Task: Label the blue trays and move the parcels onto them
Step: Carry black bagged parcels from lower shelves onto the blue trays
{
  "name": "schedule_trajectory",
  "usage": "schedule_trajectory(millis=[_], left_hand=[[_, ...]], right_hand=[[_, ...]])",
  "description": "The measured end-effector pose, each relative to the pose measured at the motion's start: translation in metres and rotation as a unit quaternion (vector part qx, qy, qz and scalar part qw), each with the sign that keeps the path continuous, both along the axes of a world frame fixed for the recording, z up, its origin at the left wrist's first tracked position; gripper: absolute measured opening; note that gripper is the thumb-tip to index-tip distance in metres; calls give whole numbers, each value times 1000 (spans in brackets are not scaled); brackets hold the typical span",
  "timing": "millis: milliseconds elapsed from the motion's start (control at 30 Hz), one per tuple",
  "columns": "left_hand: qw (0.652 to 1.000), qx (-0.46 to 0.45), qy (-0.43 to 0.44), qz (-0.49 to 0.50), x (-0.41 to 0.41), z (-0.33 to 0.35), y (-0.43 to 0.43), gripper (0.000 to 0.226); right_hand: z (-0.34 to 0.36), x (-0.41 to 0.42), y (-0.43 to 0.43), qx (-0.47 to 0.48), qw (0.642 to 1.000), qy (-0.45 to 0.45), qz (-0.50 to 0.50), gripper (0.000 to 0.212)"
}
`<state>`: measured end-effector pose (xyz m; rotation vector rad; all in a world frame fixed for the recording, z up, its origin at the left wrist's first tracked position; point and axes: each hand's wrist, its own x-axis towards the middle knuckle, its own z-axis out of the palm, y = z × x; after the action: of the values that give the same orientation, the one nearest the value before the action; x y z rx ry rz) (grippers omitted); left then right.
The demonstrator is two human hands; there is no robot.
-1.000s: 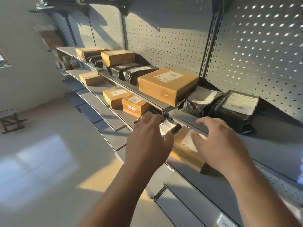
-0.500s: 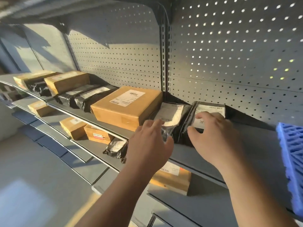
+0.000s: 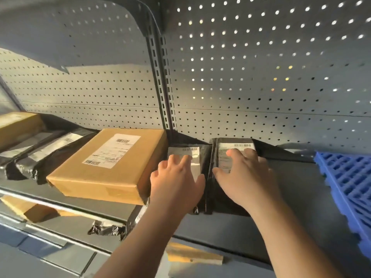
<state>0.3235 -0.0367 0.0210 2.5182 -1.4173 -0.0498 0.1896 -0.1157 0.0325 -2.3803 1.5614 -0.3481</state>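
Two black poly-bag parcels with white labels lie side by side on the grey shelf (image 3: 291, 217). My left hand (image 3: 177, 183) rests with spread fingers on the left black parcel (image 3: 186, 153). My right hand (image 3: 247, 177) lies flat on the right black parcel (image 3: 236, 145), covering most of its label. A blue grid tray (image 3: 349, 189) sits on the same shelf at the far right, about a hand's width from the right parcel. A large cardboard parcel (image 3: 108, 167) with a white label lies just left of my left hand.
More black bag parcels (image 3: 50, 155) and a cardboard box (image 3: 18, 127) continue leftward along the shelf. Lower shelves hold a cardboard box (image 3: 192, 255), another box (image 3: 26, 209) and a crumpled black bag (image 3: 108, 229). Perforated grey back panels (image 3: 261, 77) rise behind.
The view has risen and swung right from the lower shelves to this shelf. Both hands have reached forward and come down onto the two black parcels. The blue tray has come into view.
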Motion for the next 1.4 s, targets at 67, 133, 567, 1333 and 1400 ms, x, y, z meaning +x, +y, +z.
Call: schedule_trajectory(millis=[67,133,567,1333,1400], left_hand=[[1000,13,12,-23,8,-1,-8,61],[998,26,23,-43,14,-4,-15,64],[987,77,47,-130,31,-18,-41,72],[969,86,71,-219,35,-22,-28,74],[965,83,70,-239,37,-23,-25,73]], right_hand=[[-4,11,-3,9,1000,14,-20,67],[-7,20,-6,15,999,29,-39,70],[-14,14,-16,30,995,58,-75,73],[-12,12,32,38,980,69,-182,76],[-10,11,41,37,978,61,-197,77]])
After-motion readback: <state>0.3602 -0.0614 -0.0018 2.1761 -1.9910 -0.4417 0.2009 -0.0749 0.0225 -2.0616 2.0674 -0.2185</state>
